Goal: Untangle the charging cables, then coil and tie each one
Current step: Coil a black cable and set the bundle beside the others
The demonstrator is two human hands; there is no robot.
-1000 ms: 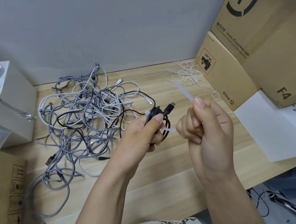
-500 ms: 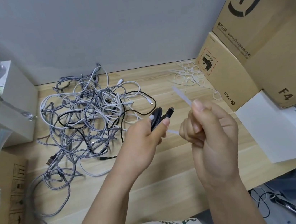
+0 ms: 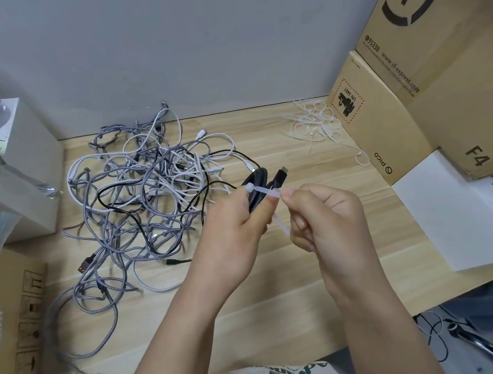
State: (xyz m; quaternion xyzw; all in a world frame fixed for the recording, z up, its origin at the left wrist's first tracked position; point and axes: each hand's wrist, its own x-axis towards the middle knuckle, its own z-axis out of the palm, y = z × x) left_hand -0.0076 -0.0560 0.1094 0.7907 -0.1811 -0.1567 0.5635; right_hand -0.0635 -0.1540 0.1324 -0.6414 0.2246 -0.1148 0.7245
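Now left hand (image 3: 237, 219) clamps the black coil (image 3: 256, 190) steady while right hand (image 3: 321, 217) pinches the zip tie (image 3: 263, 191), ready to cinch it.

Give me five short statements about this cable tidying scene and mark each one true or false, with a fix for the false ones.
1. The left hand grips a coiled black cable. True.
2. The right hand pinches a white zip tie that lies across the coil. True.
3. All the cables on the wooden table are already coiled and tied. False: a tangled pile of cables, grey, white and black, lies loose behind the left hand.
4. The spare zip ties lie at the table's near left corner. False: they lie at the far right, beside the cardboard boxes.
5. The right hand holds scissors. False: it holds only the tie.
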